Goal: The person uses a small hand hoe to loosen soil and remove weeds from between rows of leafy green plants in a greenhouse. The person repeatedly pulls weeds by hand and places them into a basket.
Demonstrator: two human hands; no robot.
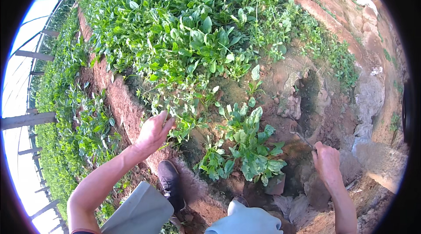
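My left hand (155,133) is among low weeds at the edge of the raised bed, thumb and forefinger pinched on a thin green stem (167,112). My right hand (326,160) grips a hand tool with a thin, slightly curved metal blade (302,138); its handle is hidden in my fist. The blade points up and left over bare soil. Between my hands grows a clump of broad-leaved green plants (251,141), which neither hand touches. Smaller leafy plants (185,123) stand just right of my left hand.
Dense greenery (184,20) covers the bed ahead. A reddish soil ridge (121,99) runs along its left side, with my dark shoe (169,181) on it. A hollow (309,99), a brick (275,184) and crumpled sheeting (370,102) lie right. Greenhouse framing (29,120) lines the far left.
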